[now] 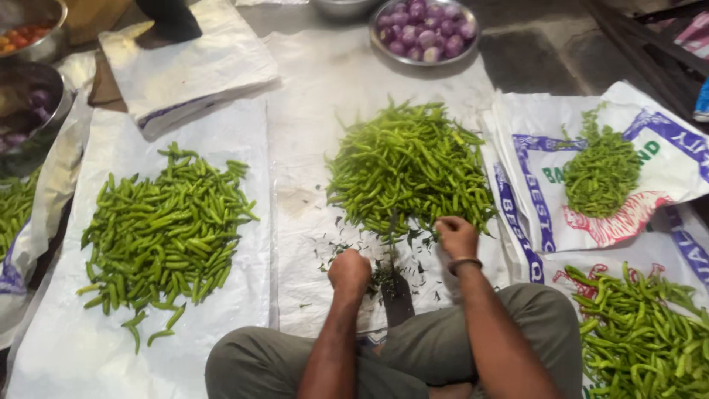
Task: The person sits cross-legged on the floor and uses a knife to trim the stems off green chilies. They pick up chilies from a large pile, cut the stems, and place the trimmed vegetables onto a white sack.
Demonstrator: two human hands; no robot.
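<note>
The middle heap of green chillies (408,168) lies on the white sheet (310,96), its near edge under the right hand (456,236), whose fingers pinch into it. The left hand (349,271) is fisted beside an upright blade (394,277), though whether it holds anything cannot be told. A pile of stems (600,174) sits apart on the printed sack (665,177), seemingly to separate trimmings.

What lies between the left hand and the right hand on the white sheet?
In the head view, a dark upright blade stands between the left hand and right hand, with small green trimmings scattered around it.
</note>
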